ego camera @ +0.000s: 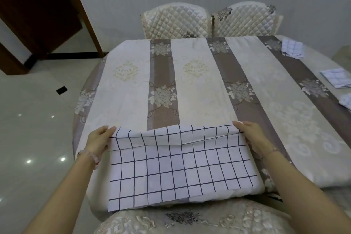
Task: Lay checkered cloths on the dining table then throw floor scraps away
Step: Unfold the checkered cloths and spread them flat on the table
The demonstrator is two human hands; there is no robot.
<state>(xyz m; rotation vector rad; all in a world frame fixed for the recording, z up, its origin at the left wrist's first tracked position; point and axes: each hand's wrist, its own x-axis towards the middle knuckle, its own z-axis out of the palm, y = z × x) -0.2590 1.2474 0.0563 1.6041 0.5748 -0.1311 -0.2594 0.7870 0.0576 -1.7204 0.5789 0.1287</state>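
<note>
A white checkered cloth (pixel 176 167) with dark grid lines lies at the near edge of the dining table (pixel 190 85), its far edge folded back toward me. My left hand (pixel 98 138) pinches the cloth's far left corner. My right hand (pixel 250 137) pinches the far right corner. The cloth's near edge hangs slightly over the table's front. Three more checkered cloths lie at the table's right side: one crumpled at the back (pixel 291 48), one folded flat (pixel 336 78), and one (pixel 346 100) cut off by the frame edge.
The table wears a striped floral cover. Two quilted chairs (pixel 176 21) (pixel 247 19) stand behind it against the wall, and a chair back (pixel 190 220) is right below me. A glossy tiled floor (pixel 34 129) and a dark wooden door (pixel 38 11) lie to the left.
</note>
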